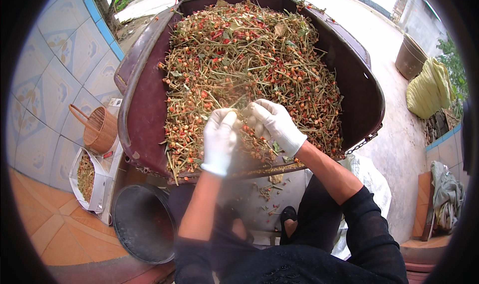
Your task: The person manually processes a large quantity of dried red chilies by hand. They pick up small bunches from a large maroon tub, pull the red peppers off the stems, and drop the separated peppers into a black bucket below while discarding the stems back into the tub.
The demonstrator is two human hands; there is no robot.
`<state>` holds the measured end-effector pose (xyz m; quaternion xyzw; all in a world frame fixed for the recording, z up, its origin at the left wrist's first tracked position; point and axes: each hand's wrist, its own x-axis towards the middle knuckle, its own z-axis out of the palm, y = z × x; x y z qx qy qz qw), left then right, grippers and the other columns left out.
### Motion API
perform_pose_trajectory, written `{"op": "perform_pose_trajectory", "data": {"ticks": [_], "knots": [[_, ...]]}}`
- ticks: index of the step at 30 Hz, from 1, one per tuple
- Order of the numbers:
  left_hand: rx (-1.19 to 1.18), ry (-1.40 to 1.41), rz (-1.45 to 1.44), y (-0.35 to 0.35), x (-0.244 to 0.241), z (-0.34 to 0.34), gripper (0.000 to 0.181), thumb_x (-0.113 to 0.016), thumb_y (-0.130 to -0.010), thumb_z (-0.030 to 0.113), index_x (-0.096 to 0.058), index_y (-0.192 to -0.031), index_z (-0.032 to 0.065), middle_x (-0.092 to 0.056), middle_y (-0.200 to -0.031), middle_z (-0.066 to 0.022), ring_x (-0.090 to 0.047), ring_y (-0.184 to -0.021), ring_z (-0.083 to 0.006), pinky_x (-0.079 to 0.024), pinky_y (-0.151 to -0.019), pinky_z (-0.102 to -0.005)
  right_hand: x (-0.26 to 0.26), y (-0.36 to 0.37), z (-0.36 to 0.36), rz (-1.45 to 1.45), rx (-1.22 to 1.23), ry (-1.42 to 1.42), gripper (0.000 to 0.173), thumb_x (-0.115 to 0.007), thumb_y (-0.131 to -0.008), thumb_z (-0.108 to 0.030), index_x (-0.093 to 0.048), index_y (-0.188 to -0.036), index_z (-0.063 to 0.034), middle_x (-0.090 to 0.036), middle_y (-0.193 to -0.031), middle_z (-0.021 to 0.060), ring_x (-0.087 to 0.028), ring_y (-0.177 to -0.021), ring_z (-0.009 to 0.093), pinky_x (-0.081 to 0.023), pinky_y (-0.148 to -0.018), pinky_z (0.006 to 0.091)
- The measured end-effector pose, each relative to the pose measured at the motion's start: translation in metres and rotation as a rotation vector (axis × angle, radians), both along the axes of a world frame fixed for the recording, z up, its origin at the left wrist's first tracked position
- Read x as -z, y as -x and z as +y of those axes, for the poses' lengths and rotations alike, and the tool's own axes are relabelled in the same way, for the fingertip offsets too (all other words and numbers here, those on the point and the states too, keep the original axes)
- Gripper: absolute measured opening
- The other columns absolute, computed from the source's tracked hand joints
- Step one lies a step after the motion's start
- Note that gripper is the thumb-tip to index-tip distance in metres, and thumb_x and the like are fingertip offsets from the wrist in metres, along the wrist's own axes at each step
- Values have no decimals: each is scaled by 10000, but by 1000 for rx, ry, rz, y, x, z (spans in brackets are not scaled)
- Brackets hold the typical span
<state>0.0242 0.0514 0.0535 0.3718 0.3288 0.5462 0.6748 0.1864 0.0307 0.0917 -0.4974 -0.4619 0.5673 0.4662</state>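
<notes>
A deep red metal cart bed (pixel 144 93) stands before me, heaped with dry stalks and small red and orange pepper caps and pieces (pixel 239 59). Over the near part of the heap, both of my hands wear white knit gloves with pale coated fingertips. My left hand (pixel 220 138) has thumb and fingers pinched together around something too small and blurred to tell. Close at its right, my right hand (pixel 275 125) has its fingers bent and its thumb near the forefinger; whether it holds a bit of stalk I cannot tell.
At the left are a black bucket (pixel 144 224), a white box (pixel 103 188) of stalks and a brown wicker basket (pixel 100 130). White sacking (pixel 368 179) lies by my right leg. A brown bucket (pixel 410 57) and a yellow-green sack (pixel 426 93) stand at the far right.
</notes>
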Motion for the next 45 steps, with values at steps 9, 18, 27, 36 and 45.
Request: {"op": "perform_pose_trajectory", "data": {"ticks": [9, 18, 27, 36, 45], "knots": [[-72, -146, 183, -14, -10, -12, 70, -575, -963, 51, -614, -1020, 41, -613, -821, 18, -545, -680, -26, -443, -582, -172, 4, -5, 2, -36, -46, 51, 261, -579, -974, -338, -611, -935, -82, -584, -711, -31, -496, -524, 19, -345, -466, 183], [27, 43, 49, -6, -4, -4, 194, -542, -996, 227, -598, -1074, 59, -594, -732, 19, -386, -424, -12, -262, -341, -175, -2, -8, 3, -98, 30, 23, 234, -609, -959, -281, -637, -996, -51, -605, -734, -18, -520, -585, 29, -376, -495, 198], [65, -19, 151, -5, -6, -7, 124, -583, -971, 127, -615, -1049, 35, -640, -787, 11, -434, -514, 11, -305, -419, -154, 16, -4, 4, -336, 86, -269, 186, -649, -932, -191, -660, -976, -11, -646, -764, 24, -554, -667, 60, -471, -599, 245], [17, -40, 252, -8, -7, -9, 89, -568, -971, 101, -611, -998, 27, -632, -787, 6, -479, -579, -9, -368, -492, -169, 20, -3, 2, -314, 72, -302, 191, -649, -938, -206, -650, -986, -21, -648, -774, 38, -551, -643, 63, -449, -578, 249], [49, 86, 9, -10, 1, -8, 80, -563, -979, 134, -559, -999, 57, -563, -708, 13, -393, -427, -14, -302, -342, -167, 12, -5, 3, 85, -38, 84, 181, -644, -940, -267, -609, -878, -101, -612, -728, -23, -523, -558, 25, -369, -452, 179]]}}
